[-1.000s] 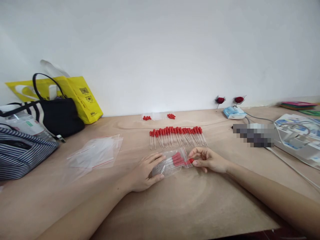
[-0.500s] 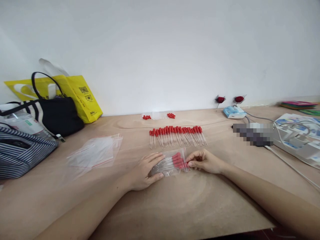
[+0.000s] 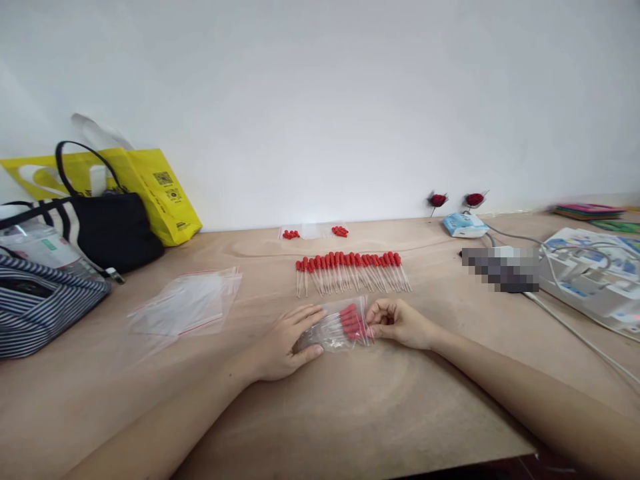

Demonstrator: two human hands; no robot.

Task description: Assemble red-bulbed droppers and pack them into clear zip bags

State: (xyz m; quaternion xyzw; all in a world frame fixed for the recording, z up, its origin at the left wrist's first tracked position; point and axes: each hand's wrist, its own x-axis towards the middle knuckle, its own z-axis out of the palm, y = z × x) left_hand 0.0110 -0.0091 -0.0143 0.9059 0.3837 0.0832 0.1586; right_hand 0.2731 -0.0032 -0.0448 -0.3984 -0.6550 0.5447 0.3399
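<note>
A small clear zip bag [image 3: 337, 328] holding several red-capped glass droppers lies on the wooden table [image 3: 350, 413] in front of me. My left hand [image 3: 285, 341] rests on its left end, fingers bent over the plastic and pressing it down. At the bag's right, open end my right hand [image 3: 397, 322] is curled, its fingertips pinched against the mouth where the red caps sit. Just behind the bag lies a row of several loose red-capped droppers [image 3: 350, 270].
A pile of empty clear zip bags [image 3: 185, 303] lies to the left. Further left are a striped bag [image 3: 40, 300], a black handbag [image 3: 107, 230] and a yellow bag [image 3: 155, 190]. Two small bags of red caps [image 3: 315, 233] sit by the wall. Cables and a white device [image 3: 595, 280] fill the right.
My right hand slid left along the bag's mouth, pushing the red caps further inside. The bag bunched up shorter under my left hand, which stayed in place.
</note>
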